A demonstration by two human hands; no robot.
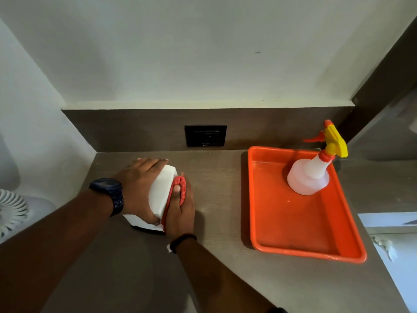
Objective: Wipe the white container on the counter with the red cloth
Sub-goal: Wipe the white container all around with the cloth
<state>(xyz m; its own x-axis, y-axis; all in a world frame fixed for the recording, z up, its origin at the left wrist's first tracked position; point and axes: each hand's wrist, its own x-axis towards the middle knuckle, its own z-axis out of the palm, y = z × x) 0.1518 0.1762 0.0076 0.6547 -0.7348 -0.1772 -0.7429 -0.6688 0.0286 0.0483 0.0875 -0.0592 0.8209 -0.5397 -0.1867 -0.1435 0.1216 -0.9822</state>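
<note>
One spray bottle [310, 172] stands in orange tray [293, 233].

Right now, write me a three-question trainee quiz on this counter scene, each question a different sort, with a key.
1. True or false: the spray bottle stands upright inside the orange tray.
2. Multiple choice: the red cloth is pressed against which side of the white container? A) the side nearer the tray B) the side nearer the wall on the left C) underneath it
3. Fill in: the left hand, the one with the wristwatch, steadies the ____.

Key: 1 true. 2 A; the right hand holds the cloth there. 3 container.
</note>
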